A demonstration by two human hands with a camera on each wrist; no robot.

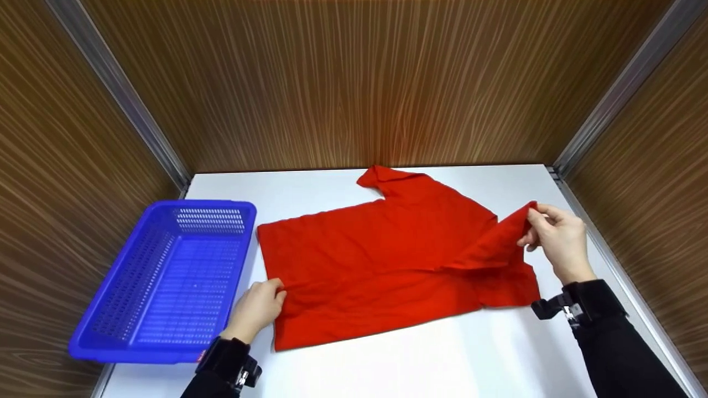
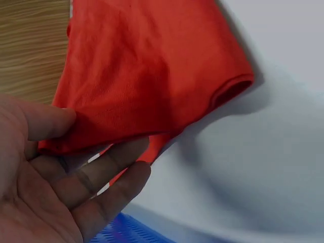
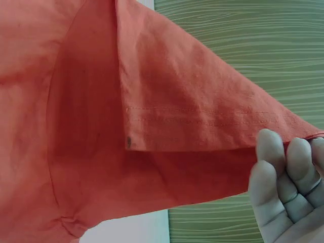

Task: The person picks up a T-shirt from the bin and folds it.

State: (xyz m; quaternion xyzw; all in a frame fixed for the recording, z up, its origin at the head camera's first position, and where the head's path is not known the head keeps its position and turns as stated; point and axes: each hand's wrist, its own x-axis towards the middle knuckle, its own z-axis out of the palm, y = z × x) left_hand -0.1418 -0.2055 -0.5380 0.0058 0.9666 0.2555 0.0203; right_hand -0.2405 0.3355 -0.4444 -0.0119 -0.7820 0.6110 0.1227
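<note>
A red T-shirt (image 1: 354, 249) lies on the white table, folded lengthwise, with one sleeve (image 1: 401, 182) pointing toward the back wall. At its left end, my left hand (image 1: 258, 307) pinches the hem. The left wrist view shows the thumb on top of the red cloth (image 2: 136, 76) and the fingers beneath. My right hand (image 1: 558, 237) holds a raised corner at the right end between thumb and fingers. In the right wrist view, this lifted part (image 3: 172, 101) has a double-stitched edge, and the right fingertips (image 3: 270, 144) are at its tip.
A blue plastic basket (image 1: 251, 249) with perforated sides stands left of the T-shirt, close to my left forearm. Wood-grain panels (image 1: 332, 83) enclose the white table (image 1: 420, 359) at the back and both sides.
</note>
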